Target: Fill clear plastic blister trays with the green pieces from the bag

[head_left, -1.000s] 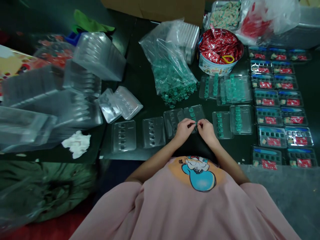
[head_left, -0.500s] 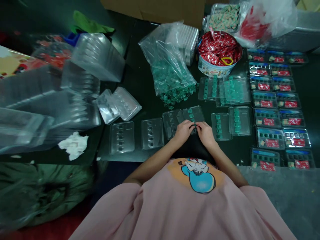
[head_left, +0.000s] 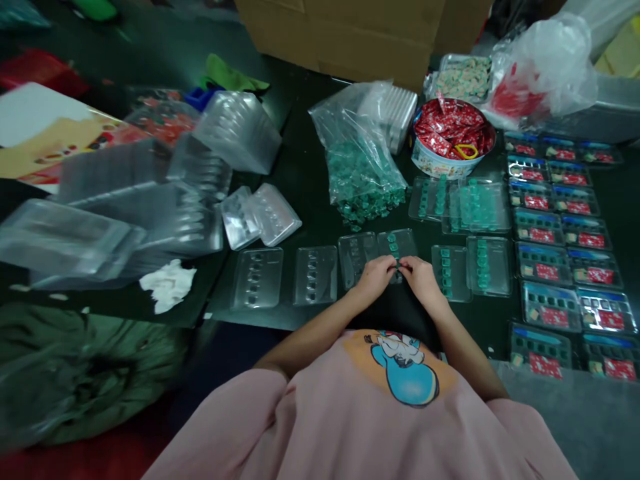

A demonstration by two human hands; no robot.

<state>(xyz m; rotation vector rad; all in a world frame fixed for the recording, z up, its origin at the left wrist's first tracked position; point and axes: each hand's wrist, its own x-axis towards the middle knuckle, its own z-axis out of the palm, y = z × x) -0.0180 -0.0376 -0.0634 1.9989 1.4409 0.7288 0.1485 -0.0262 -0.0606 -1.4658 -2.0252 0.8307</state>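
My left hand (head_left: pixel 379 275) and my right hand (head_left: pixel 419 276) meet fingertip to fingertip over a clear plastic tray (head_left: pixel 409 240). Both are closed in a pinch around a small green translucent piece (head_left: pixel 398 264), mostly hidden by the fingers. Higher in that tray, green pieces (head_left: pixel 393 245) sit in a column of small wells. Left of my hands lie clear trays with unfilled wells, the nearest tray (head_left: pixel 356 244) partly behind my left hand. To the right, a tray (head_left: pixel 447 265) and another tray (head_left: pixel 489 267) hold columns of green pieces.
A clear bag (head_left: pixel 360 160) spills loose green pieces. Behind the filled trays stands a round tin (head_left: pixel 445 163) of red packets. Packed kits (head_left: pixel 543 263) line the right side. Stacked clear trays (head_left: pixel 125 213) and a crumpled white tissue (head_left: pixel 169 285) lie left. A cardboard box (head_left: pixel 340 37) stands behind.
The camera view has shifted, so the whole table appears lower and further right. My hands stay pinched together over the same tray.
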